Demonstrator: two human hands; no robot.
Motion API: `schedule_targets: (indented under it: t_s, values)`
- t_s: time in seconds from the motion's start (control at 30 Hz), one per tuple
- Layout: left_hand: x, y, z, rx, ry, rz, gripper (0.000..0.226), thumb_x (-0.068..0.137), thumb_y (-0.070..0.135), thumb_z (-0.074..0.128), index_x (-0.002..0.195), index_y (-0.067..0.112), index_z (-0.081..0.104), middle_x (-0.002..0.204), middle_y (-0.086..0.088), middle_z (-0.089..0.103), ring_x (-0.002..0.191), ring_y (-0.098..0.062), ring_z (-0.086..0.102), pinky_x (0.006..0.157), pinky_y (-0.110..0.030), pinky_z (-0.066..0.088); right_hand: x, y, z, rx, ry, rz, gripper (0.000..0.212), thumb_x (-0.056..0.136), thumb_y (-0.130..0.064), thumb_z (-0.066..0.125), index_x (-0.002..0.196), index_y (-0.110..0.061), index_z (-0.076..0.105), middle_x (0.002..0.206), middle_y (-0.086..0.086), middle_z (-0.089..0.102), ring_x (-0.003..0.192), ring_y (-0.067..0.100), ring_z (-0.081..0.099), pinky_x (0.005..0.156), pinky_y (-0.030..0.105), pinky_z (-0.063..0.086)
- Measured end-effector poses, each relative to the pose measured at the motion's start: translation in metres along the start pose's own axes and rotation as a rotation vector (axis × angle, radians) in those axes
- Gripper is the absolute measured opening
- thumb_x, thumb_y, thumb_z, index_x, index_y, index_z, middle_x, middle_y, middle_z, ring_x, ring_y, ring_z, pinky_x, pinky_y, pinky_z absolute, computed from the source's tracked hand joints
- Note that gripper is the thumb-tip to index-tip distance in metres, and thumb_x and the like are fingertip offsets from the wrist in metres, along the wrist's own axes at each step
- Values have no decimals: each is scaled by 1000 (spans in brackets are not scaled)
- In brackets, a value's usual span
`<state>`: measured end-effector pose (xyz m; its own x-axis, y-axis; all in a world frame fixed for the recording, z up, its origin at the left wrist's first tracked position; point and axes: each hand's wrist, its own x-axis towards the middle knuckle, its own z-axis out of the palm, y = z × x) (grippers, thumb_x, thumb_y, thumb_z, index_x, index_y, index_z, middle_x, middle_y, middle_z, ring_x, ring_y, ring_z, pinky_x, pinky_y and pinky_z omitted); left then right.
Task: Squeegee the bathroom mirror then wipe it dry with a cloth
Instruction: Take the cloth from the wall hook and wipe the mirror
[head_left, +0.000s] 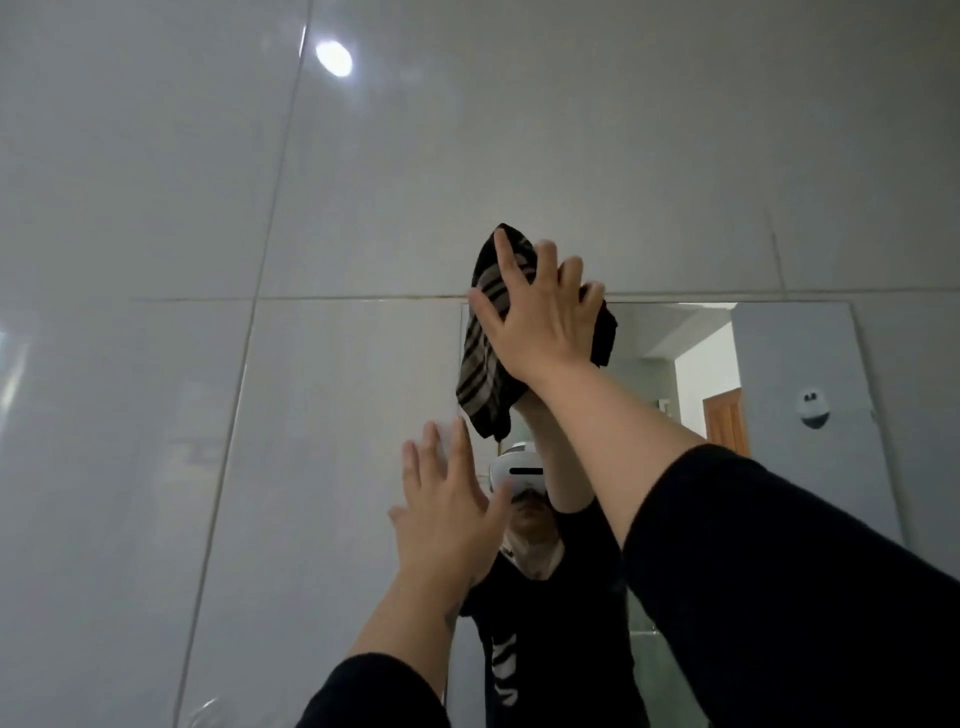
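Wiping is at the mirror's (810, 364) top left corner, mid-frame: the right hand (540, 317) presses the cloth (480, 358) there with fingers spread flat. The left hand (447, 519), fingers straight and released, is lower by the mirror's left edge. Next, probably a sweep rightward along the top edge with even pressure.

Person: black sleeves (779, 571) ending mid-forearm, left hand (447, 512) and right hand (543, 325) bare; reflected white headset (519, 470), black top (571, 649) with white print.
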<state>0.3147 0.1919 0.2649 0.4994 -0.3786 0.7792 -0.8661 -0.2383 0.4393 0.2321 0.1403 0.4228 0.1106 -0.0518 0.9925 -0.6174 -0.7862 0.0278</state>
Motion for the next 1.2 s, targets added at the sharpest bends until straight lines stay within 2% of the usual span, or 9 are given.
schedule_targets:
  t_s: [0.07, 0.17, 0.3, 0.5, 0.7, 0.9, 1.03, 1.2]
  values:
    - [0, -3, 5, 48, -5, 3, 95, 81, 70, 45, 148, 35, -14, 156, 9, -26, 143, -17, -26, 110, -61, 15, 9, -13, 14, -71, -49, -39, 70, 91, -63, 27, 150, -31, 10, 150, 7, 21, 126, 34, 26, 101, 49, 24]
    - [0, -5, 8, 35, 11, 12, 103, 77, 71, 52, 148, 34, -13, 154, 11, -29, 142, -16, -28, 111, -63, 16, 1, -24, 39, -154, -68, -122, 65, 93, -58, 29, 148, -25, 19, 152, 4, 21, 131, 36, 24, 107, 53, 20]
    - [1, -5, 10, 25, 25, 15, 101, 80, 67, 52, 147, 35, -17, 154, 10, -30, 141, -16, -29, 112, -63, 15, -1, -16, 52, -169, 18, -177, 60, 95, -55, 26, 146, -24, 26, 147, 1, 33, 128, 35, 32, 106, 52, 22]
    - [3, -8, 10, 2, 28, 2, 98, 79, 64, 56, 147, 40, -12, 153, 14, -30, 140, -12, -31, 113, -62, 15, 0, 0, 52, -171, 28, -216, 59, 94, -58, 26, 145, -28, 28, 145, 1, 38, 125, 35, 37, 108, 50, 24]
    - [2, -8, 10, -2, 39, 1, 103, 77, 68, 55, 141, 47, -23, 153, 16, -29, 141, -12, -30, 111, -62, 12, -5, 24, 48, -187, 49, -168, 59, 93, -59, 26, 144, -30, 31, 143, 2, 42, 121, 38, 40, 110, 56, 21]
    - [-2, -8, 11, 60, 52, -17, 100, 77, 73, 48, 141, 46, -24, 154, 15, -28, 142, -11, -28, 113, -59, 15, -10, 59, 36, -204, -17, -112, 61, 92, -61, 20, 146, -34, 22, 147, 2, 33, 130, 37, 30, 113, 58, 12]
    - [0, -9, 11, 77, 43, -29, 101, 75, 75, 48, 141, 47, -24, 154, 16, -28, 142, -11, -27, 113, -59, 17, -11, 88, 28, -214, -29, -92, 61, 92, -61, 19, 147, -34, 20, 149, 2, 31, 132, 37, 28, 113, 56, 13]
    - [-3, 1, 10, 127, 36, -51, 100, 80, 67, 47, 144, 38, -24, 156, 9, -27, 144, -18, -23, 112, -61, 11, -17, 116, 24, -218, 16, -42, 61, 91, -62, 19, 145, -33, 23, 145, 5, 35, 131, 37, 29, 112, 57, 15]
